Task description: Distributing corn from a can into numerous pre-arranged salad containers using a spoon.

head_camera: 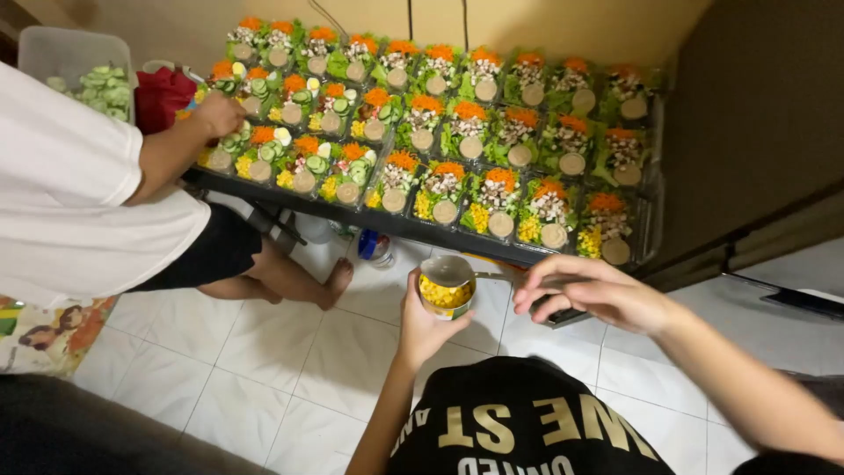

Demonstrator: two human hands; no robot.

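Note:
My left hand (425, 324) holds an opened tin can of yellow corn kernels (446, 288), its lid bent up. My right hand (591, 292) hovers just right of the can, fingers loosely curled with their tips together, below the near edge of the low table (422, 230). On that table stand rows of clear salad boxes (444, 123) filled with lettuce, grated carrot, corn, cucumber and small round sauce cups. The nearest box (604, 229) lies just above my right hand.
Another person in a white shirt (61, 189) sits at the left, their hand (217, 114) on the boxes at the table's left end. A clear tub of cucumber slices (88, 75) stands far left. A bottle (376, 248) lies on the white tiled floor under the table.

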